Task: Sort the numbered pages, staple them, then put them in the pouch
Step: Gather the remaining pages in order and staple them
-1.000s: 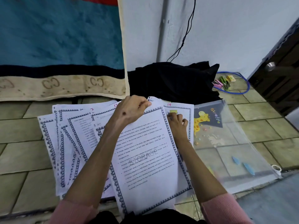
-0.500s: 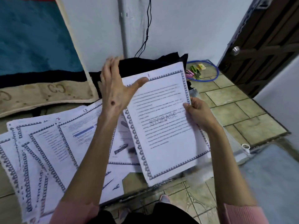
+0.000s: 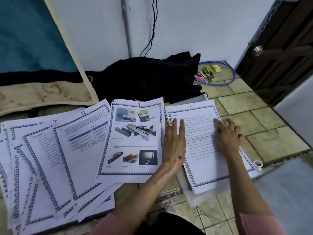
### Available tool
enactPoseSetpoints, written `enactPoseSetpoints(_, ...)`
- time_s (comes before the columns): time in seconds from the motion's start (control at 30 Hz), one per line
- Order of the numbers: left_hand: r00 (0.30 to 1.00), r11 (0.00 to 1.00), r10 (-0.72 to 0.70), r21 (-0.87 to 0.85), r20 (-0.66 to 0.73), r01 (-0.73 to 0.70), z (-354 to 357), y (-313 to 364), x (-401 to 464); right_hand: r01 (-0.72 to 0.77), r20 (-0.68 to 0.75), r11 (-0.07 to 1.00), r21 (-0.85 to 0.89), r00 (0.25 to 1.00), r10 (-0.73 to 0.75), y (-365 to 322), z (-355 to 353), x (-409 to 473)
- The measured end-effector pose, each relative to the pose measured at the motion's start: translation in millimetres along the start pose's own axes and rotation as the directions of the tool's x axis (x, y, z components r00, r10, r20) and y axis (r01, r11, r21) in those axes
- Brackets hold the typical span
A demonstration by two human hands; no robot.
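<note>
My left hand and right hand press page 1 flat, fingers straight; thin, limp sheet, lift by an edge.

The page numbered 1, which half a second ago was held up off the floor between both hands, now lies flat on the clear pouch to the right of the spread pages. The left hand has let go of its left edge and lies with straight fingers along that edge; the right hand no longer grips the right edge and presses down on the sheet from above. A second ago this page lay on top of the fan of papers; with it gone, the page numbered 14, with its photographs, is uncovered, and the page numbered 12 shows beside it.
</note>
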State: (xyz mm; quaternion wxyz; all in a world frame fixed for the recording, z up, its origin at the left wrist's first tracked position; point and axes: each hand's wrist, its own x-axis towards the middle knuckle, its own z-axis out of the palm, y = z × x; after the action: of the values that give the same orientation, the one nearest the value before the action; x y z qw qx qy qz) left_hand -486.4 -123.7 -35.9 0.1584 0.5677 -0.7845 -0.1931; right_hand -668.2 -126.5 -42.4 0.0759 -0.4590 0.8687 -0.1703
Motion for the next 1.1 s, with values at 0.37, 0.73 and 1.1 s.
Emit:
enactPoseSetpoints(0.37,0.925,0.959,-0.283,-0.085,-0.254,0.270,-77,-101,-20,0.434,-0.035,0.879,0.199,0.899,-0.436,-113,17,-41)
enactPoseSetpoints(0.73,0.691,0.680,-0.693,0.132,-0.205,0.721,-98,-221,-109,0.708,-0.006,0.693,0.133,0.700,-0.714,-170,77,-96)
enactPoseSetpoints(1.1,0.727,0.726,-0.680,0.054,-0.090,0.686,-111,-219,-99,0.158,-0.147,0.982,0.105,0.979,-0.142,-123,51,-85)
